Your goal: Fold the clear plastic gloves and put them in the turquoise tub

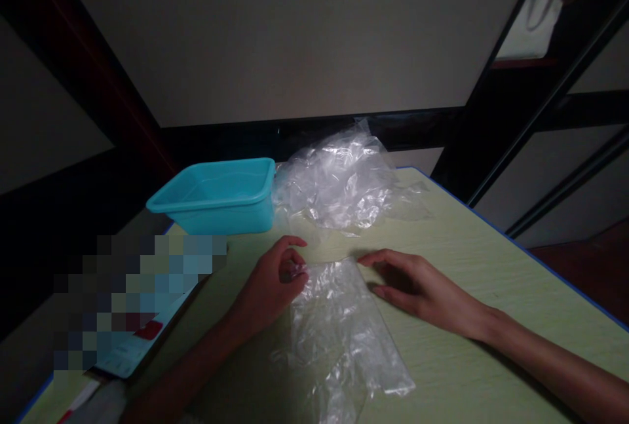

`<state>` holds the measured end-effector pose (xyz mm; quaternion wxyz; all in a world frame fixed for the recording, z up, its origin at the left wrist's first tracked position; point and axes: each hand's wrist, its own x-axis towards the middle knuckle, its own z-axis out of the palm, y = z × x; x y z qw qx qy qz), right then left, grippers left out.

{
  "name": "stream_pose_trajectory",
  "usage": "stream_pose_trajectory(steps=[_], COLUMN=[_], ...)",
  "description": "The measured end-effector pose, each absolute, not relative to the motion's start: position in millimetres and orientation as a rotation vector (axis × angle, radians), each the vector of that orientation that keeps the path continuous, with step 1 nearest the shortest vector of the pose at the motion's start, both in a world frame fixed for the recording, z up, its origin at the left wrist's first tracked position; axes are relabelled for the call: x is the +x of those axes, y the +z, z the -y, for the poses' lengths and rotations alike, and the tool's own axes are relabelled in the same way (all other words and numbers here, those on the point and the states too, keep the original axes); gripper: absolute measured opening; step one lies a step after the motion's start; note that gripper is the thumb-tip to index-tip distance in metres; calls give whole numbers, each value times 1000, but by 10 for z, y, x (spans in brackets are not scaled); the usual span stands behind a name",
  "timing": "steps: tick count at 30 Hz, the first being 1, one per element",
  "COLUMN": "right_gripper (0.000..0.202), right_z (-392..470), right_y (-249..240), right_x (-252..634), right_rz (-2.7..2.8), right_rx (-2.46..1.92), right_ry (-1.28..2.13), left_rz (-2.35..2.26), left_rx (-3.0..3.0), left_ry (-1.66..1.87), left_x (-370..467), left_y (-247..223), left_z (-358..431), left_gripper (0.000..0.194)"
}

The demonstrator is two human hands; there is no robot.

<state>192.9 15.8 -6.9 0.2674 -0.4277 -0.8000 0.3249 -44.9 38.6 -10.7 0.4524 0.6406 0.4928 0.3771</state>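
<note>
A clear plastic bag lies spread on the table in front of me, wrinkled and shiny. At its upper left corner, my left hand pinches the film between thumb and fingers. My right hand is beside the upper right corner, thumb and fingers apart, with the index fingertip at or very near the bag's edge. Behind both hands sits a loose heap of crumpled clear plastic bags.
A turquoise plastic basin stands at the table's back left, against the heap. Along the left edge lies a partly blurred flat box. The pale table has a blue edge; a panelled wall rises behind it.
</note>
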Motion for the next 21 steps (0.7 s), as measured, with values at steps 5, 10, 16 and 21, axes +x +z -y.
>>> stream_pose_trajectory(steps=[5,10,16,21], right_gripper=[31,42,44,47], right_z=[-170,-183,-157,-147], right_y=[-116,-157,-160,-154], right_x=[1904,1898,1844,1841], right_rz=[2047,1847,1770,1747], right_rx=[-1119,-1105,-1041,-1041], right_ry=[987,1157,1323,1393], left_rz=[-1142,-1087,-1053,-1089], left_rx=[1651,1705,1653,1554], left_ry=[1036,1144,1212,1231], left_x=[-434,-432,-431,-421], left_y=[-68,-40,-54,-49], left_z=[-338,-292,-284,-305], left_gripper=[29,27,28,29])
